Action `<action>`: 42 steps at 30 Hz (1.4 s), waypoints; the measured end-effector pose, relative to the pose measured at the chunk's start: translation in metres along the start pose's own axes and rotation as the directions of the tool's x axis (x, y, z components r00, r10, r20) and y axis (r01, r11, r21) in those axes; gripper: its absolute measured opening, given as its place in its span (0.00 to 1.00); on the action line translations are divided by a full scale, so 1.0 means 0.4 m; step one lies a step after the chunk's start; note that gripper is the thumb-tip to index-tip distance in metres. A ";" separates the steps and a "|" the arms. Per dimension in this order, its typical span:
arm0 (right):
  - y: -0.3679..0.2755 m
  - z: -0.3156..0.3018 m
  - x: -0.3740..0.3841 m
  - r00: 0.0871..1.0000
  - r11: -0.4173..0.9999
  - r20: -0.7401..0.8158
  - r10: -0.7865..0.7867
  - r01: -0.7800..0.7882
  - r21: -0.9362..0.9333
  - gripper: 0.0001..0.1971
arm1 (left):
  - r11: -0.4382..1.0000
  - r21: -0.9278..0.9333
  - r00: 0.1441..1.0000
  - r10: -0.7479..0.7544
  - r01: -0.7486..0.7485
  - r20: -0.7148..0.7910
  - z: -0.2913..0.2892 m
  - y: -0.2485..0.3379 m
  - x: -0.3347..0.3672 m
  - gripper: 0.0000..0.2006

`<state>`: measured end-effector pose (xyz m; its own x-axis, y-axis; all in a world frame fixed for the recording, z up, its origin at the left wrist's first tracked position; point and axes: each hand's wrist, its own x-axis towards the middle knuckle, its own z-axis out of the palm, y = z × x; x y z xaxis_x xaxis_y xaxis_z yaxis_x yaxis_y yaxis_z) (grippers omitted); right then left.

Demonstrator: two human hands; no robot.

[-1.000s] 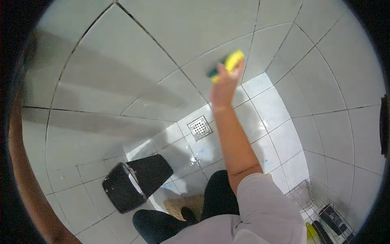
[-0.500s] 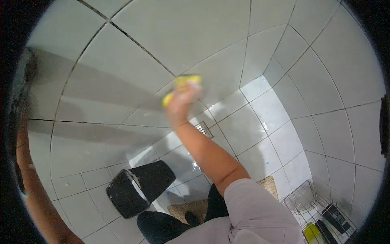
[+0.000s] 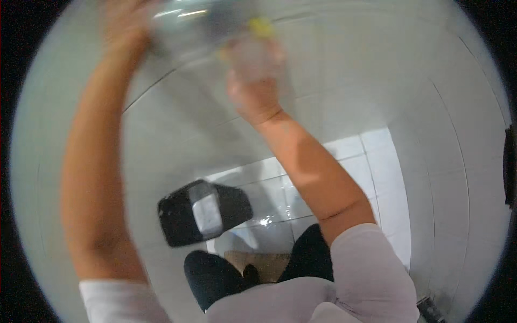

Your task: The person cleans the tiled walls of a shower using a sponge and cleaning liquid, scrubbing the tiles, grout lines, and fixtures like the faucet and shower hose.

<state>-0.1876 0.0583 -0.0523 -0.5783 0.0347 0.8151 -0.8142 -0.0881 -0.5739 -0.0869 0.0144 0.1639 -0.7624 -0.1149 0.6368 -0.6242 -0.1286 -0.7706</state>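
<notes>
My right hand (image 3: 256, 75) is raised in front of the tiled wall, its fingers closed round a yellow sponge (image 3: 262, 27); motion blurs both. Yellow shows on either side of the fingers. At the top, my left hand (image 3: 125, 24) grips the side of a shiny, rounded, container-like thing (image 3: 180, 19), greyish and partly see-through with a dark area. Blur and the picture's edge hide its exact kind. The sponge is right beside this thing; whether they touch I cannot tell.
Below my hands a black bin (image 3: 177, 218) with a pale patch stands by the wall. A woven mat (image 3: 269, 264) lies near my legs on wet white floor tiles (image 3: 344, 148). Dark items (image 3: 431, 309) sit at the lower right.
My left hand has come from the far left edge to the top, bringing the shiny thing. My right hand has risen with the sponge towards it. The view has shifted.
</notes>
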 end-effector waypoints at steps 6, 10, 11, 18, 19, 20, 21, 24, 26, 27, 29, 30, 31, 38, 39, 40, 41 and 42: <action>0.087 -0.016 0.113 0.739 0.832 0.399 -0.543 0.538 0.136 0.19 | 0.757 -0.548 0.929 -0.353 0.355 0.115 -0.079 0.126 -0.186 0.24; -0.069 -0.069 0.189 0.942 0.949 0.313 -0.122 0.018 0.315 0.16 | 0.768 -0.534 0.917 -0.173 0.354 0.359 -0.137 0.185 -0.450 0.30; -0.133 -0.071 0.156 0.933 0.956 0.318 -0.169 0.077 0.283 0.17 | 0.571 -0.685 0.868 -0.108 0.454 0.485 -0.183 0.192 -0.487 0.29; -0.331 -0.074 -0.120 0.607 0.835 0.587 -0.535 0.271 0.480 0.23 | -0.686 -0.046 0.332 0.291 0.726 0.897 -0.340 0.157 -0.801 0.29; -0.370 -0.115 -0.171 0.482 0.877 0.745 -0.461 0.119 0.466 0.25 | -0.849 0.134 0.169 0.252 0.510 0.953 -0.337 0.180 -0.880 0.32; -0.343 -0.147 -0.224 0.420 0.893 0.847 -0.326 -0.159 0.422 0.27 | -0.922 0.368 0.120 0.382 0.124 0.917 -0.368 0.158 -0.842 0.34; -0.363 -0.195 -0.258 0.274 0.915 0.922 -0.274 -0.220 0.337 0.28 | -0.908 0.411 0.159 0.395 -0.083 0.905 -0.380 0.148 -0.857 0.35; -0.231 -0.248 -0.472 -0.109 0.745 0.750 -0.653 0.088 0.661 0.18 | -0.830 0.548 0.059 0.545 -0.101 0.837 -0.328 0.278 -0.911 0.21; -0.217 -0.319 -0.491 -0.115 0.964 0.962 -0.246 -0.134 0.230 0.18 | -0.841 0.539 0.061 0.540 0.036 0.839 -0.355 0.301 -0.924 0.16; -0.170 -0.343 -0.506 0.253 0.957 0.942 -0.219 -0.135 0.258 0.19 | -0.818 0.554 0.011 0.562 0.154 0.827 -0.363 0.324 -0.912 0.20; -0.081 -0.388 -0.423 0.235 0.965 0.972 -0.002 -0.253 0.063 0.20 | -0.787 0.364 0.090 0.464 0.497 0.881 -0.398 0.330 -0.849 0.26; -0.047 -0.435 -0.408 0.149 0.911 0.979 0.136 -0.408 -0.064 0.20 | -0.731 0.334 0.118 0.491 0.595 0.863 -0.409 0.352 -0.860 0.25; 0.008 -0.452 -0.375 0.188 0.911 0.961 0.205 -0.394 -0.117 0.20 | -0.681 0.335 0.126 0.533 0.651 0.837 -0.403 0.366 -0.849 0.24; 0.247 -0.701 -0.095 0.474 0.756 0.635 0.610 -0.589 -0.286 0.15 | -0.561 0.064 0.316 0.553 0.825 0.771 -0.408 0.455 -0.870 0.22; 0.278 -0.756 -0.084 0.503 0.757 0.598 0.624 -0.580 -0.302 0.15 | -0.553 0.076 0.310 0.569 0.830 0.762 -0.416 0.447 -0.856 0.22; 0.307 -0.814 -0.083 0.549 0.769 0.552 0.628 -0.545 -0.333 0.15 | -0.570 0.112 0.295 0.572 0.814 0.765 -0.418 0.441 -0.853 0.22; 0.316 -0.860 -0.076 0.586 0.778 0.515 0.626 -0.513 -0.362 0.16 | -0.582 0.152 0.268 0.571 0.798 0.776 -0.413 0.440 -0.863 0.22; 0.323 -0.917 -0.072 0.553 0.730 0.478 0.683 -0.552 -0.404 0.16 | -0.541 0.125 0.270 0.591 0.832 0.760 -0.394 0.451 -0.875 0.22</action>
<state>-0.2951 0.4111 -0.1788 -0.8506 -0.5169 0.0966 -0.2961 0.3189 -0.9004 0.0407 0.1869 -0.2022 -0.4456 -0.8556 -0.2634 -0.2752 -0.1491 0.9497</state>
